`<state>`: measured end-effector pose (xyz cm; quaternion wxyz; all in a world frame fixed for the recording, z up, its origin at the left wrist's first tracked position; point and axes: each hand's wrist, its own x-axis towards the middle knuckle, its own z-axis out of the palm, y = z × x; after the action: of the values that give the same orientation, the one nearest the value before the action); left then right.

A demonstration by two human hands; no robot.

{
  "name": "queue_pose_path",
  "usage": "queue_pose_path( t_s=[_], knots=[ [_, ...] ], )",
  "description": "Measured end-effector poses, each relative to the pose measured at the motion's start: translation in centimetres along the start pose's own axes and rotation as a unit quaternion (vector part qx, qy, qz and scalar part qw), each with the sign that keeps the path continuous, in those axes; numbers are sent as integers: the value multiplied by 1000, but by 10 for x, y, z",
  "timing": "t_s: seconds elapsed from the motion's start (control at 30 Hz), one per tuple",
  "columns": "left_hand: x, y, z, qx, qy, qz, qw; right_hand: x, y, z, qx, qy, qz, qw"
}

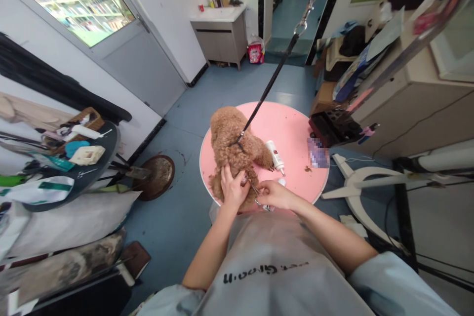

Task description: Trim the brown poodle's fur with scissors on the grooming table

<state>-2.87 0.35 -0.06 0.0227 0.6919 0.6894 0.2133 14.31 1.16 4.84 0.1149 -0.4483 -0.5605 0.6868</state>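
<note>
A small brown curly dog [233,145] stands on a round pink grooming table [296,128], tied by a black leash [272,81] to an overhead arm. My left hand [233,187] grips the dog's fur at its near end. My right hand [276,195] is closed on a small metal tool [255,196], likely scissors, whose tip meets the fur beside my left hand. A white bottle [275,155] lies on the table next to the dog.
A black tool case [333,128] sits at the table's right edge by a cabinet [418,103]. A dark side table [74,158] with grooming items stands left. A white stand base [355,182] lies on the blue floor to the right. A sink cabinet [220,34] stands at the back.
</note>
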Motion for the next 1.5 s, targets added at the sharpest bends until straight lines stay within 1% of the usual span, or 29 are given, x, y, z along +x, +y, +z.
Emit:
queue_pose_path(
  t_s=[0.03, 0.1, 0.17, 0.2, 0.27, 0.33, 0.4, 0.43, 0.47, 0.53, 0.63, 0.73, 0.8, 0.87, 0.93, 1.0, 1.07, 1.1, 1.13, 1.17, 1.23, 1.3, 1.4, 1.5],
  knots=[
    [1, 2, -1, 4, -1, -6, 1000, 2, -1, 0, 0, 5, 3, 1000],
    [2, 4, -4, 12, -6, -17, 1000, 3, -2, 0, 26, -13, 4, 1000],
    [3, 6, -6, 15, -7, -21, 1000, 1, -1, 2, 109, -39, 7, 993],
    [4, 6, -7, 15, -7, -20, 1000, -1, 1, 3, 172, -45, 13, 984],
    [5, 7, -8, 14, -5, -18, 1000, -6, 6, 8, 313, -42, 23, 948],
    [5, 7, -8, 13, -3, -22, 1000, -9, 12, 12, 429, -35, 30, 902],
    [6, 8, -8, 15, -7, -28, 999, -8, 17, 17, 498, -34, 43, 866],
    [6, 9, -8, 17, -10, -30, 999, -7, 18, 19, 516, -34, 52, 854],
    [6, 9, -8, 20, -15, -30, 999, -6, 18, 21, 527, -33, 58, 847],
    [7, 10, -9, 26, -20, -31, 999, -5, 18, 25, 531, -27, 55, 845],
    [7, 10, -10, 30, -14, -28, 999, -6, 16, 31, 525, -3, 15, 851],
    [7, 10, -9, 23, -4, -25, 999, -11, 16, 34, 532, 18, -26, 846],
    [7, 8, -7, 15, 3, -22, 1000, -12, 17, 34, 539, 1, -22, 842],
    [7, 4, -5, 7, 7, -15, 1000, -12, 18, 33, 542, -26, 3, 840],
    [8, -1, -4, -1, 6, -5, 1000, -11, 18, 32, 550, -27, 6, 835],
    [8, -7, -4, -7, 1, 2, 1000, -12, 17, 32, 563, 6, -26, 826],
    [9, -12, -4, -12, -9, 8, 1000, -16, 16, 32, 567, 56, -66, 819],
    [9, -14, -5, -13, -14, 10, 1000, -19, 15, 32, 558, 78, -76, 823],
    [9, -15, -5, -15, -18, 11, 1000, -21, 14, 32, 538, 91, -77, 834],
    [9, -16, -5, -16, -19, 11, 1000, -24, 12, 32, 508, 92, -71, 854],
    [9, -17, -5, -15, -20, 9, 1000, -26, 10, 33, 426, 66, -51, 901],
    [9, -17, -5, -10, -22, 9, 1000, -24, 9, 34, 345, 39, -37, 937],
    [9, -15, -5, -3, -27, 14, 1000, -14, 7, 35, 256, 38, -19, 966],
    [7, -13, -4, -1, -24, 16, 1000, -1, 7, 34, 176, 57, -6, 983]
  ],
)
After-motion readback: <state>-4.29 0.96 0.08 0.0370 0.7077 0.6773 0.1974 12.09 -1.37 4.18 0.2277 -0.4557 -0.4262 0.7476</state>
